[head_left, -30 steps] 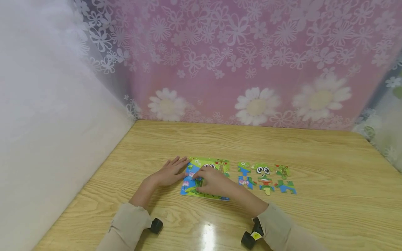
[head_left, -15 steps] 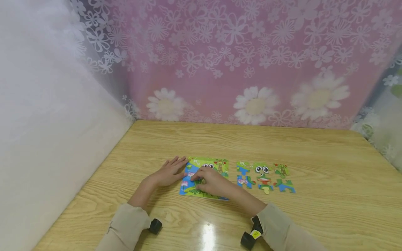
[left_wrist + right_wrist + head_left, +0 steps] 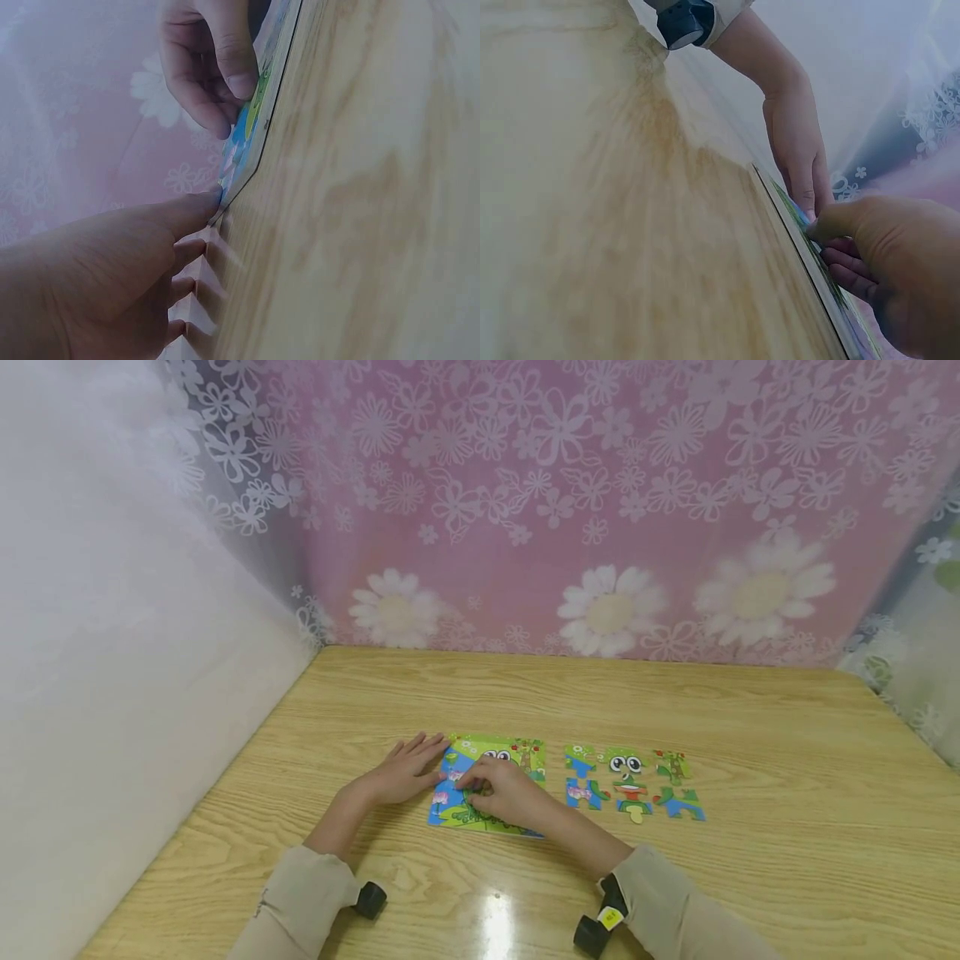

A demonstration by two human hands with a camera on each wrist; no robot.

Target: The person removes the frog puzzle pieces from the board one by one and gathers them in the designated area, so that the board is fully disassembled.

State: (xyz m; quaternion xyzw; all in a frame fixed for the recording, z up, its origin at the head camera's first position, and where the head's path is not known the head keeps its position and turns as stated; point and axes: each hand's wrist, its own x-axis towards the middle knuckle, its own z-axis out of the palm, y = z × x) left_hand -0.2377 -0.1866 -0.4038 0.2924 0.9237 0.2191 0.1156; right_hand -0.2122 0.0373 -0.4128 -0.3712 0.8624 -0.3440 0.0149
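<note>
The frog-picture puzzle board (image 3: pixel 441 811) lies flat on the table. My left hand (image 3: pixel 401 777) rests palm down at its left side, fingers spread, and the thumb touches the board's edge. Over the middle of the board is my right hand (image 3: pixel 512 793), thumb and fingers bent down to its surface. In the left wrist view the right thumb (image 3: pixel 240 85) presses on the green part of the picture, with the index finger close by. The right palm covers part of the frog; I cannot tell whether a puzzle piece is between those fingertips.
Right of the board, several loose puzzle pieces lie in two rows, including an eyes piece (image 3: pixel 626 765), a mouth piece (image 3: pixel 633 802) and a tree piece (image 3: pixel 674 767). The wood-grain table (image 3: pixel 480 689) meets a pink flowered curtain (image 3: pixel 525 552) behind and a white sheet (image 3: pixel 150 610) at left.
My right thumb has drawn up toward the index finger over the board. The left hand and the loose pieces stay where they were.
</note>
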